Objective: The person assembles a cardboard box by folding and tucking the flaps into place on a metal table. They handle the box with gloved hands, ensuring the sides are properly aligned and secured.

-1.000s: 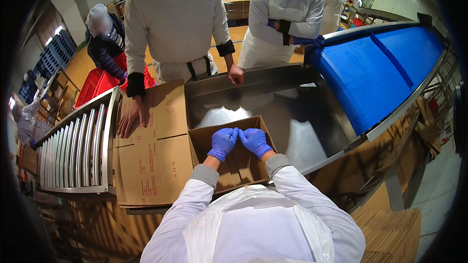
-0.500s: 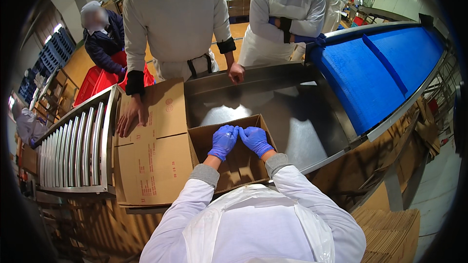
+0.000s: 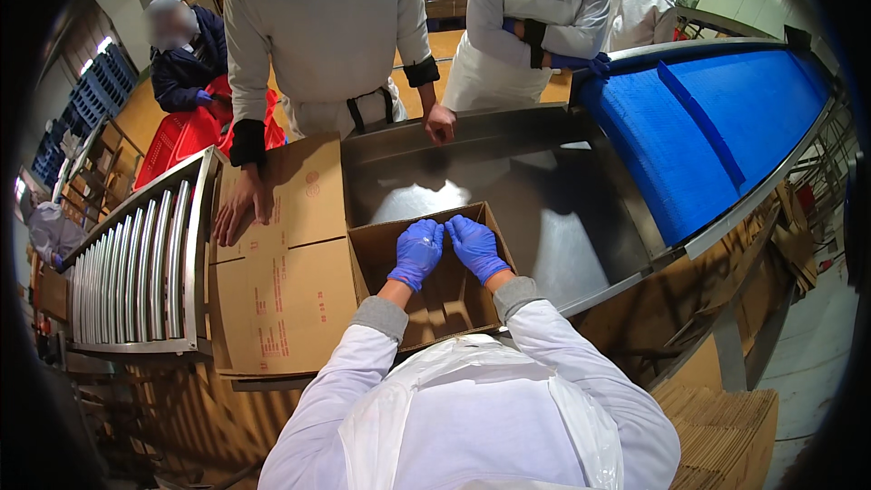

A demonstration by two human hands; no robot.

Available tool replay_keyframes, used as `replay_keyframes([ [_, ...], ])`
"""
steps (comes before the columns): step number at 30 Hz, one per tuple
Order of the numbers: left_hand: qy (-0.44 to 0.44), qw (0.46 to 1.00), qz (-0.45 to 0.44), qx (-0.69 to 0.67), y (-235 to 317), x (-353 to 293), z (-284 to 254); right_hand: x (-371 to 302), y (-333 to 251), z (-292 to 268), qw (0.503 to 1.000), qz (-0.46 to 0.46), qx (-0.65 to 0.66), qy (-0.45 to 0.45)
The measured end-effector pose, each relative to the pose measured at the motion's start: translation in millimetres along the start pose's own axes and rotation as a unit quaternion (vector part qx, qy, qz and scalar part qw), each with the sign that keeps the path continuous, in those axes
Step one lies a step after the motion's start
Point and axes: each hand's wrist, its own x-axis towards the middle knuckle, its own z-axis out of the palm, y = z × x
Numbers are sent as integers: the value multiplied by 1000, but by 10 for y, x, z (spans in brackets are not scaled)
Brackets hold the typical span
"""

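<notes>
An open cardboard box stands in front of me on the metal table, its inside facing up. My left hand, in a blue glove, is closed over the box opening near the far wall. Beside it is my right hand, also blue-gloved, with curled fingers and its fingertips by the far rim. The two hands nearly touch at the fingertips. What the fingers hold, if anything, is hidden from me. A closed cardboard carton sits directly left of the open box. Across the table, a co-worker's bare hand rests on that carton.
A roller conveyor lies left of the carton. Blue belt conveyor slopes up at the right. The metal table has raised edges. Two people stand opposite; another is by red crates. Stacked flat cardboard stands at lower right.
The view has shifted slightly. My hands stay close together over the box; the right one's fingertips sit a little higher toward the far rim. The person by the red crates has moved a little.
</notes>
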Motion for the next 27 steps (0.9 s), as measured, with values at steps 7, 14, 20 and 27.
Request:
replay_keyframes([
  [7,-29,999,-15,6,18,14,-43,-1,-4,-35,1000,1,-17,-17],
  [14,61,997,5,-37,-62,5,20,14,-15,-9,999,5,25,28],
  [20,75,994,-40,-71,9,44,-53,38,48,42,993,-25,64,95],
  [27,53,996,-50,-57,-21,63,-160,44,-14,-72,997,-30,50,57],
])
